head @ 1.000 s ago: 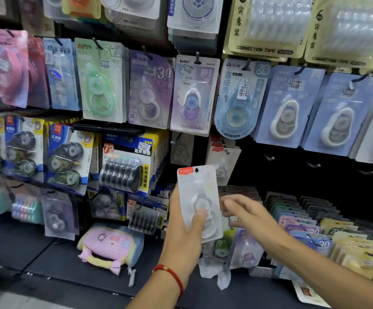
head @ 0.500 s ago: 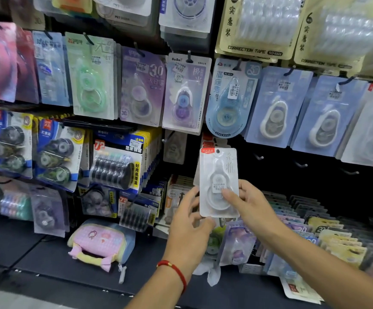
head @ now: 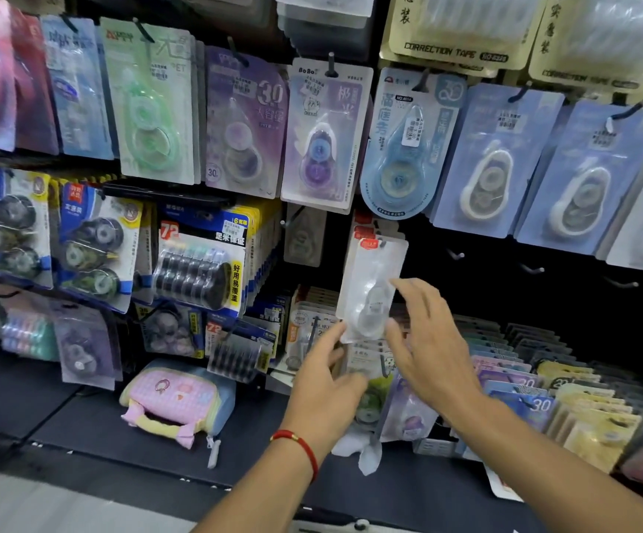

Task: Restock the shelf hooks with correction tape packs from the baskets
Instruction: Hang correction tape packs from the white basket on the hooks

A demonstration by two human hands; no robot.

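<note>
Pack: your clear pack (head: 371, 286) with the red tab at its top hangs tilted on the middle row, its top over other packs of the same kind, just below the purple pack (head: 321, 136) and the blue round pack (head: 404, 148).
Left hand: your left hand (head: 325, 382) is below the clear pack, fingers straight and loose; one fingertip reaches the pack's lower left corner, gripping nothing. A red cord (head: 304, 446) circles the wrist.
Right hand: your right hand (head: 427, 348) is spread beside the pack's right edge, fingers straight, thumb near the pack's bottom; blur hides whether it touches. It holds nothing.
Hooks: bare hooks (head: 456, 255) stick out of the dark panel to the right of the clear pack, under the white-dispenser packs (head: 489, 163).
Baskets: rows of packs (head: 543, 402) stand on edge on the shelf to the right, under your right arm.
Shelf: a pink pouch (head: 177, 402) lies on the dark shelf (head: 62, 421) to the left.
</note>
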